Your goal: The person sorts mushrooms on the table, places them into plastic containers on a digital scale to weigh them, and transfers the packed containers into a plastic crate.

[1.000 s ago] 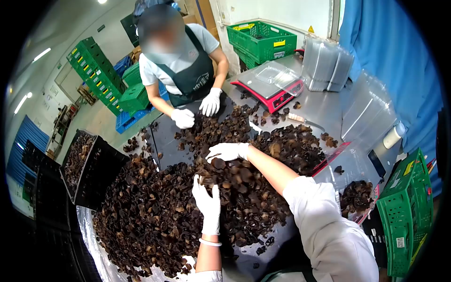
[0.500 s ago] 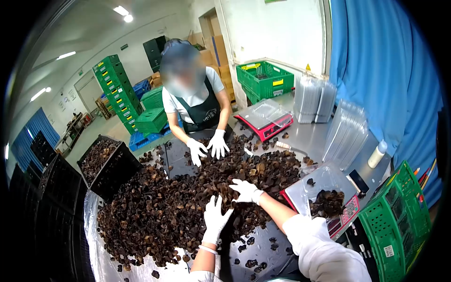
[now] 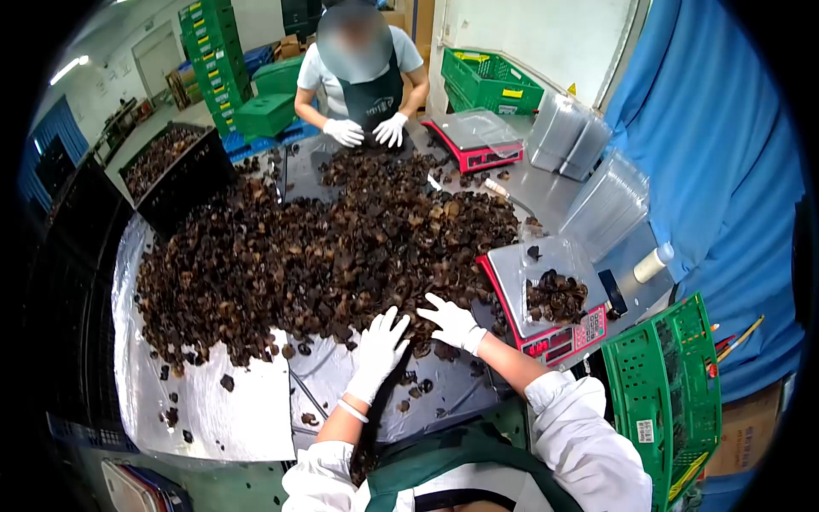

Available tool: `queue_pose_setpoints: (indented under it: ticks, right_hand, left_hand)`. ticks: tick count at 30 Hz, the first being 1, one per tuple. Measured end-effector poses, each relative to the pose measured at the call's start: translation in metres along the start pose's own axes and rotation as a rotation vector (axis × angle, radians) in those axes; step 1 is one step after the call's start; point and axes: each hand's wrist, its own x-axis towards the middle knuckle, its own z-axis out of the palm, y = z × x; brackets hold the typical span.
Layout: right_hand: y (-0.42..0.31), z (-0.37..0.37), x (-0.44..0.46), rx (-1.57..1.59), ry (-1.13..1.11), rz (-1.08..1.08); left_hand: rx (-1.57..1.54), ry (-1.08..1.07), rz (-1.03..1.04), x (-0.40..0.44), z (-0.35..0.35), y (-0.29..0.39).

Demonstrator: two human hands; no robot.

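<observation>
A broad heap of dark brown, curled mushroom-like pieces (image 3: 316, 256) covers the table. At its near edge is my left hand (image 3: 380, 348), in a white glove, with its fingers spread against the pieces. My right hand (image 3: 452, 322), gloved too, lies just to the right, fingers apart and touching the heap. Neither hand holds anything that shows. Right of my hands, a red scale (image 3: 512, 294) bears a clear plastic box (image 3: 559, 256) with some dark pieces in it.
Across the table a co-worker's gloved hands (image 3: 368, 131) rest at the heap's far edge. A second red scale (image 3: 478, 141), stacked clear boxes (image 3: 601, 205), a white bottle (image 3: 653, 263) and green crates (image 3: 665, 384) stand to the right. A black crate (image 3: 183, 175) of pieces is at left.
My hands have drawn back toward the near edge of the heap, with fingers still spread. The co-worker's hands have pulled back toward their body. The view has tilted down, showing more of the near table.
</observation>
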Motion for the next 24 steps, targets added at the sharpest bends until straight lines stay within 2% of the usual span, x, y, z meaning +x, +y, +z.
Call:
queue_pose_setpoints:
  ticks: [3,4,7,12,18,24]
  right_hand:
    - [-0.004,0.018,-0.036,-0.032,0.05,-0.05]
    - [-0.006,0.019,-0.048,-0.057,0.125,-0.107]
    - [-0.014,0.021,-0.08,-0.105,0.157,-0.134]
    - [-0.024,0.016,-0.128,-0.097,0.076,-0.182]
    - [-0.017,0.009,-0.142,-0.027,0.095,-0.192]
    - [-0.028,-0.004,-0.107,0.133,0.262,-0.217]
  left_hand:
    - [-0.056,-0.129,0.021,-0.03,-0.001,0.015]
    - [-0.031,-0.145,0.019,-0.041,-0.001,0.02]
    - [-0.077,-0.162,0.075,-0.072,-0.011,0.027]
    - [-0.035,-0.41,0.056,-0.126,-0.03,0.039]
    - [-0.117,-0.339,-0.033,-0.151,-0.05,0.045]
    - [-0.189,-0.045,-0.39,-0.145,-0.046,0.037]
